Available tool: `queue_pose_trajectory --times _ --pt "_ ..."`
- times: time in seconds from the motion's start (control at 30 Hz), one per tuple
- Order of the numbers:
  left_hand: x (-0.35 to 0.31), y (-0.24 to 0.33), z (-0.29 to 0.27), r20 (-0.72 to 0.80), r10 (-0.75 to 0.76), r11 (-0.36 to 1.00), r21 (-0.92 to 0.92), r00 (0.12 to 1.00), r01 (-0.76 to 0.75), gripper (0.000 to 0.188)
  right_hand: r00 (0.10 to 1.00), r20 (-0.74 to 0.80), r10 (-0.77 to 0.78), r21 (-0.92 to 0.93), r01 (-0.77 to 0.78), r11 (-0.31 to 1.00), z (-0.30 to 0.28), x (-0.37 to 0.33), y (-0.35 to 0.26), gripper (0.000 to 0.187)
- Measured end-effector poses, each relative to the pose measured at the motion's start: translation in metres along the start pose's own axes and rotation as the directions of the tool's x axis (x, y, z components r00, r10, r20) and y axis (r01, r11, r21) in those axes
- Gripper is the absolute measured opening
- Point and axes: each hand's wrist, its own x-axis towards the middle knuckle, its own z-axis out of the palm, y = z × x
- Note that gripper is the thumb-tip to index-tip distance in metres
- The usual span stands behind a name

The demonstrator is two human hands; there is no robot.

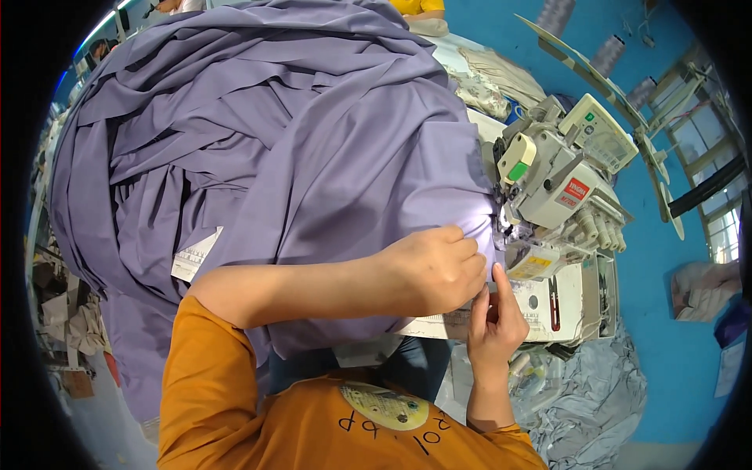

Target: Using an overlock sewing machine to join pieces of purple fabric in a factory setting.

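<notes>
A large heap of purple fabric [337,180] spreads over the sewing table. Its right edge lies at the lit needle area of an overlock sewing machine [540,176]. My left hand [442,270] is closed on the fabric just in front of the machine, its fingers curled under and partly hidden. Close beside it, my right hand [499,321] pinches the fabric's near edge between thumb and fingertips. My left forearm crosses over the cloth. The machine's needle and presser foot are too small to make out.
A dark red slim tool [555,304] lies on the white table plate [568,294] right of my hands. Grey cloth [595,392] is piled below at the right. Printed and beige cloth [493,78] lies behind the machine. Thread cones [607,55] stand above. Another person's yellow sleeve [419,8] shows beyond.
</notes>
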Motion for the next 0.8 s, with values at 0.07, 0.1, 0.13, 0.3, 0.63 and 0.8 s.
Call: queue_pose_trajectory --times 0.07,0.1,0.13,0.3,0.63,0.8 --pt "0.002 -0.002 0.004 -0.071 0.018 0.999 0.034 0.997 -0.016 0.015 1.000 -0.001 -0.005 -0.002 0.005 1.000 0.000 0.000 -0.001 0.037" --pt "0.003 -0.003 0.006 -0.137 0.043 0.997 0.068 0.990 -0.033 0.008 1.000 -0.004 -0.006 -0.005 0.006 1.000 0.000 0.000 -0.001 0.037" --pt "0.002 -0.003 0.006 -0.139 0.043 0.997 0.066 0.989 -0.034 0.008 1.000 -0.004 -0.006 -0.007 0.006 1.000 0.000 0.000 -0.001 0.037" --pt "0.001 0.001 -0.001 0.070 0.006 1.000 0.000 0.998 -0.006 0.029 0.999 -0.012 0.038 0.027 -0.038 0.999 -0.001 -0.003 0.001 0.036" --pt "0.013 -0.001 -0.007 0.146 -0.061 0.998 0.012 0.987 0.060 0.030 0.996 -0.058 -0.061 -0.018 0.060 0.998 -0.003 0.004 0.008 0.039" --pt "0.021 -0.013 -0.008 0.298 -0.110 0.992 0.096 0.948 0.084 0.032 0.994 -0.052 -0.101 -0.030 0.099 0.995 -0.009 0.010 0.007 0.033"
